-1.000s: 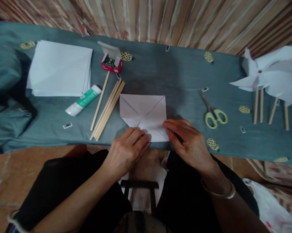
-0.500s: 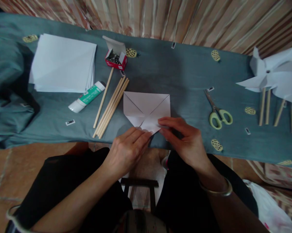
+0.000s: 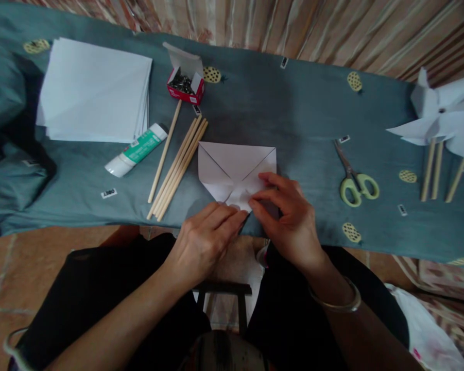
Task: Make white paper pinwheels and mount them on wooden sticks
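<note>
A white sheet of paper lies near the front edge of the cloth-covered table, with two dark diagonal lines running from its far corners toward the middle. Its near part is bent up and partly hidden by my fingers. My left hand is closed on the near edge, fingertips pressed together on the paper. On the right side, my right hand pinches the paper between thumb and index finger, the other fingers resting over it. Just left of the sheet lie several wooden sticks.
A paper stack and a glue tube lie at left. An opened red box of metal pins stands behind the sticks. Green-handled scissors lie at right, with paper pinwheels on sticks beyond.
My right hand has shifted inward and spread over the paper's right side, with a finger higher up. My left hand stays at the near edge. The view has shifted slightly.
</note>
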{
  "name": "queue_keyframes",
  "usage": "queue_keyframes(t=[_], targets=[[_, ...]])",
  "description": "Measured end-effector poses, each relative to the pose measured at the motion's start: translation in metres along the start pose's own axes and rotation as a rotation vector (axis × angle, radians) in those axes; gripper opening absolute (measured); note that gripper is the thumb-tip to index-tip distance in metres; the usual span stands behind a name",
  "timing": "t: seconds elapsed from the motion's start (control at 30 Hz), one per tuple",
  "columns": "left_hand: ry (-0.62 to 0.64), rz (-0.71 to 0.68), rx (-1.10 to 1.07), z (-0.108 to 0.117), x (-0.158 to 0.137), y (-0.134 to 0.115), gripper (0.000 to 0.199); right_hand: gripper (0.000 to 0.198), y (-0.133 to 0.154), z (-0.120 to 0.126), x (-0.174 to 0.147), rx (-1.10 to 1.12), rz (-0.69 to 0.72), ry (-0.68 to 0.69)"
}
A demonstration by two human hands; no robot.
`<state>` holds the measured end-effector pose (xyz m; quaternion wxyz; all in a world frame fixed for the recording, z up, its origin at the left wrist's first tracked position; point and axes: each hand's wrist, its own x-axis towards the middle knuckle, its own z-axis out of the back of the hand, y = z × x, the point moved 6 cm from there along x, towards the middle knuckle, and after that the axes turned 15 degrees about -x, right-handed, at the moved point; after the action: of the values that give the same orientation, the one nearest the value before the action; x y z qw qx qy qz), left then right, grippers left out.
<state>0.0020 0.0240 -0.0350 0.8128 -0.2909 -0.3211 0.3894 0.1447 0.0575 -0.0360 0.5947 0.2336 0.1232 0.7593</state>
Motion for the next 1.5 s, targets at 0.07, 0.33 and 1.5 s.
queue_keyframes(t=[0.07,0.33,1.5], targets=[[0.005,0.002,-0.011,0.000,0.000,0.001,0.026,0.008,0.002,0.000,-0.001,-0.017,0.007,-0.010],[-0.001,0.002,-0.009,-0.001,-0.001,0.001,0.027,0.010,0.003,0.000,-0.001,-0.025,0.010,-0.020],[-0.022,-0.002,-0.023,0.001,0.003,0.001,0.024,0.034,0.013,-0.013,0.001,-0.131,0.163,0.029]])
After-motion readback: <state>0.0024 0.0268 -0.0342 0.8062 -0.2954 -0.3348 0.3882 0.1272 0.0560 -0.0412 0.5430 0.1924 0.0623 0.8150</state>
